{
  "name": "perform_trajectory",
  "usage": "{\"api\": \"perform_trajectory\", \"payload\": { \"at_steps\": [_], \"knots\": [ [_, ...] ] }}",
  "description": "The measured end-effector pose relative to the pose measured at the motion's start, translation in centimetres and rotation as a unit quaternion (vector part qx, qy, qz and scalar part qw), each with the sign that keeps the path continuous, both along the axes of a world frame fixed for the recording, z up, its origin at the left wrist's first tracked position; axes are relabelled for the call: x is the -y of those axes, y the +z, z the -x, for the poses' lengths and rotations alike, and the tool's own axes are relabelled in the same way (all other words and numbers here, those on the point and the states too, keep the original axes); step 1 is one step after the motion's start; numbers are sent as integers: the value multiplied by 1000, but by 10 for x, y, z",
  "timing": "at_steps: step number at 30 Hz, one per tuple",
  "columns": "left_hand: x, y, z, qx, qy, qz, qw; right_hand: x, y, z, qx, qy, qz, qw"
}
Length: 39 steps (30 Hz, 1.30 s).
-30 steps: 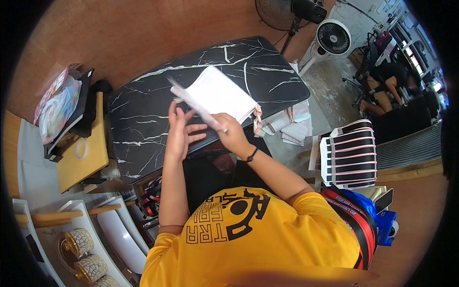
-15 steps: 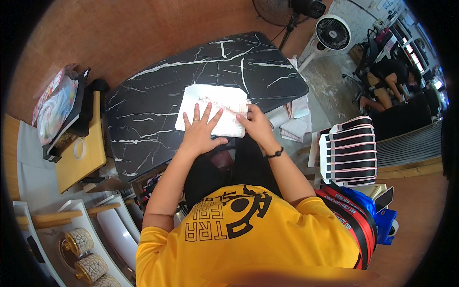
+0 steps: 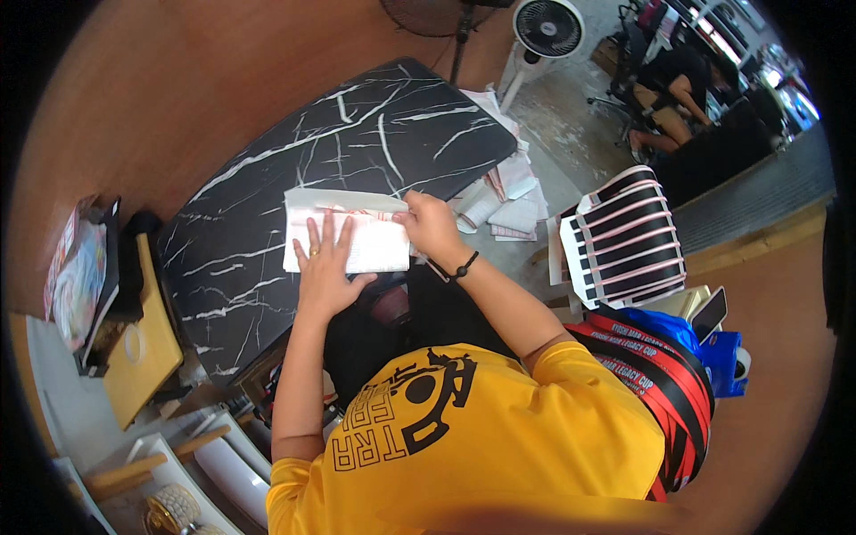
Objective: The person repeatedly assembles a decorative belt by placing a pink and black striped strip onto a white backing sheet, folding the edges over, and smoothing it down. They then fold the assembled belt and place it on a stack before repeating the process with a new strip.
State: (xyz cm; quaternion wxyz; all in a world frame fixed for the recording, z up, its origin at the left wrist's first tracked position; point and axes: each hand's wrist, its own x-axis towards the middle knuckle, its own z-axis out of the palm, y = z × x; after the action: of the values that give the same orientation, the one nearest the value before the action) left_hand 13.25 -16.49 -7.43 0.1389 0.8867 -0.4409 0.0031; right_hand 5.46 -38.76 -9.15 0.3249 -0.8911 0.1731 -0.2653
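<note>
White sheets of paper [image 3: 379,250] with reddish print lie at the near edge of a black marble-patterned table [image 3: 267,169]. Their far edge is raised in a pale flap [image 3: 343,198]. My left hand [image 3: 326,272] rests on the sheets with its fingers spread, a ring on one of them. At the right end of the paper, my right hand [image 3: 432,230] pinches the corner between thumb and fingers. A dark bracelet circles that wrist.
Loose printed papers [image 3: 513,201] are heaped beyond the table's right side. A black pad with pinkish straps [image 3: 629,236] and red-black lanyards [image 3: 637,357] are at my right. A white fan [image 3: 548,28] stands behind; a person [image 3: 673,85] sits far right.
My view has turned, so the table appears further left. The paper's far edge now stands up as a flap, and my right hand has moved up to its far corner.
</note>
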Motion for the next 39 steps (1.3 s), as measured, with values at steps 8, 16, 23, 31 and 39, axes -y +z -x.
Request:
{"api": "perform_trajectory", "payload": {
  "at_steps": [8,16,23,31,39],
  "knots": [
    [-8,-14,-5,-14,14,164,986,145,-69,87,347,-267,-345,830],
    [0,-5,1,5,17,91,996,147,-309,202,113,-576,-439,680],
    [7,1,5,11,16,39,999,108,-355,225,209,-624,-582,478],
    [11,2,5,11,19,14,1000,144,-390,221,229,-565,-690,390],
    [11,0,4,14,14,12,1000,171,-416,224,-94,-641,-458,609]
  ]
}}
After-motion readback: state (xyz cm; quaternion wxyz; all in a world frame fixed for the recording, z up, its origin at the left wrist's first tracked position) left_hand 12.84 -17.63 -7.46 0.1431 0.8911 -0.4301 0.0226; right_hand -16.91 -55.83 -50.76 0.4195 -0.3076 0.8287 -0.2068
